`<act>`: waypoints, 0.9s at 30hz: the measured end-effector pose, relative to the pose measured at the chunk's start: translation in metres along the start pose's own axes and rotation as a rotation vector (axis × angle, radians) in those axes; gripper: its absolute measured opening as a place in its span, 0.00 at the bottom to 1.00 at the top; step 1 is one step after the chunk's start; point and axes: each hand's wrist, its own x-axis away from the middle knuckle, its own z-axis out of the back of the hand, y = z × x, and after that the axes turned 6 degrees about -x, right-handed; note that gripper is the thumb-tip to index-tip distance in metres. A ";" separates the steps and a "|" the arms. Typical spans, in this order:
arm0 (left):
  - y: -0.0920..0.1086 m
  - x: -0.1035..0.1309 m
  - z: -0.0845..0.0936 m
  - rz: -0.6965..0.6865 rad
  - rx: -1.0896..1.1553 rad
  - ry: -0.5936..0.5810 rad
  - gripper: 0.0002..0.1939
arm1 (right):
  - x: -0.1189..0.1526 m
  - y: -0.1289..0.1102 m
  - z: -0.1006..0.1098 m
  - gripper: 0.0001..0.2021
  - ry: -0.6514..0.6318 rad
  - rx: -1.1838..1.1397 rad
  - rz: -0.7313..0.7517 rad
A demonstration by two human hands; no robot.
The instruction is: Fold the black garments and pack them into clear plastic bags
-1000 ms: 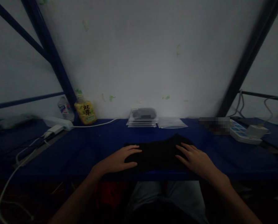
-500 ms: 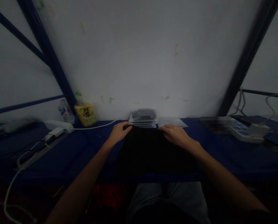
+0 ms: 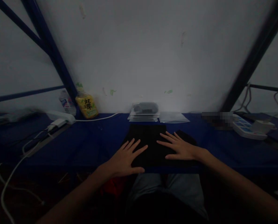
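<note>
L hand point(image 3: 126, 159) spread, palm down, fingers & thumb fanned over L part of black cloth point(image 3: 147, 132); R hand point(image 3: 179, 148) also spread, fingers pointing L, over cloth's R part. Cloth lies on blue desk point(image 3: 83, 152), nr front edge, approx. centre. Light's dim, so can't say for sure if palms press on it or just skim. Behind cloth, by wall point(image 3: 134, 46): stack point(image 3: 143, 116) w/ flat pouch point(image 3: 173, 117) just R of it. Yellow bottle point(image 3: 87, 106) & clear bottle point(image 3: 67, 103) back L; pwr strip point(image 3: 245, 127) far R.

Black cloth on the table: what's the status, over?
Left hand, right hand open, spread over black cloth. It lies on blue table. Stacked packets behind it.
</note>
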 end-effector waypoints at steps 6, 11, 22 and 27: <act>-0.025 0.005 0.021 -0.079 0.025 -0.123 0.48 | -0.005 0.014 0.023 0.37 0.000 0.048 0.021; -0.018 -0.016 0.039 0.083 0.116 -0.019 0.31 | -0.017 -0.026 0.038 0.33 0.032 -0.010 0.156; -0.009 -0.020 0.012 0.105 0.054 -0.081 0.42 | -0.001 -0.011 0.019 0.36 -0.113 -0.172 0.062; -0.044 -0.056 0.045 0.039 0.085 -0.049 0.34 | -0.020 0.006 0.059 0.28 -0.078 -0.220 0.111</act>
